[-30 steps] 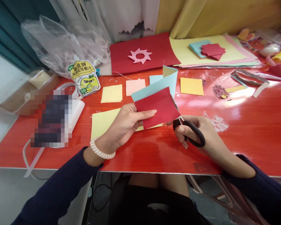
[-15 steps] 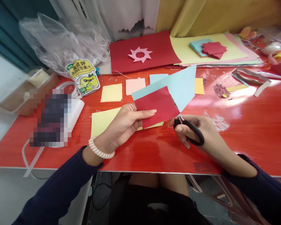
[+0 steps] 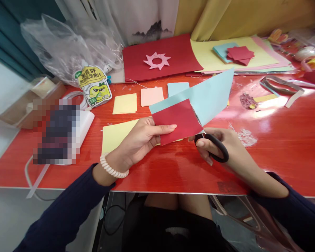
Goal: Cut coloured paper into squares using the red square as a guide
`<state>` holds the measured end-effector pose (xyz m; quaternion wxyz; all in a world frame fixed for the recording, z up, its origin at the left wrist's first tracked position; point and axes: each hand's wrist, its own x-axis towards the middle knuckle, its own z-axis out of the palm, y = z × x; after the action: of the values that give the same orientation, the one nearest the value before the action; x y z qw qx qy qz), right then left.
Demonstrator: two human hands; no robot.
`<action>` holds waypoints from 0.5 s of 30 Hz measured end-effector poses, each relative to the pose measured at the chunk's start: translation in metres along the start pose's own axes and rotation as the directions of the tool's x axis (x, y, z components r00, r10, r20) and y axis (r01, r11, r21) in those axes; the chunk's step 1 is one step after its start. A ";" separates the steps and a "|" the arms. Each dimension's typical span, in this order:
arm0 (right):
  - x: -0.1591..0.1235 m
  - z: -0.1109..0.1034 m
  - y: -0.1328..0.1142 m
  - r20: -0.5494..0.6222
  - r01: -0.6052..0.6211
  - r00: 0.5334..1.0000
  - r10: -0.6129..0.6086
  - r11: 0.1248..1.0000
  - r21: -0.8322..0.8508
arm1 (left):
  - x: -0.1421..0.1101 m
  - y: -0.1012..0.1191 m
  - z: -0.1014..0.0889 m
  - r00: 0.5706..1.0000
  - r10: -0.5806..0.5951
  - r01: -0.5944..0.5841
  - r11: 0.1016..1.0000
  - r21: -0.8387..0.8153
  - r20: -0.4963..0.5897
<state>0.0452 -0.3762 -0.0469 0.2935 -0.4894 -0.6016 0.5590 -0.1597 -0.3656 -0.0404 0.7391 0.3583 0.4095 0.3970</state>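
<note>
Cut running through blue sheet; freed flap swings out to the right.

Since a second ago the blue paper (image 3: 212, 96) right of the scissors (image 3: 212, 148) has unfolded from a small upright tab to a broad flap, so the cut looks well along. Left hand (image 3: 140, 141) pinches the red square (image 3: 180, 120) against the blue sheet, thumb on top, held above the tabletop (image 3: 278, 147). Right hand (image 3: 223, 148) is closed through the black scissor loops; blades hidden behind the paper, spread not readable.
</note>
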 end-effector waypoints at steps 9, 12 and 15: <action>0.001 0.000 -0.002 0.030 0.031 0.999 -0.031 0.999 0.019 | -0.002 0.001 0.001 0.997 -0.043 0.042 0.999 0.021 0.056; 0.001 -0.003 0.000 0.054 0.040 0.998 -0.039 0.999 -0.007 | -0.001 0.001 0.001 0.997 -0.047 0.046 0.999 0.016 0.057; 0.002 -0.007 0.005 0.101 0.067 0.993 -0.062 0.997 -0.046 | -0.001 0.001 0.001 0.996 -0.049 0.049 0.999 0.005 0.074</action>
<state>0.0524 -0.3720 -0.0506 0.2688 -0.4482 -0.6446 0.5579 -0.1597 -0.3665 -0.0393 0.7628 0.3636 0.3911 0.3646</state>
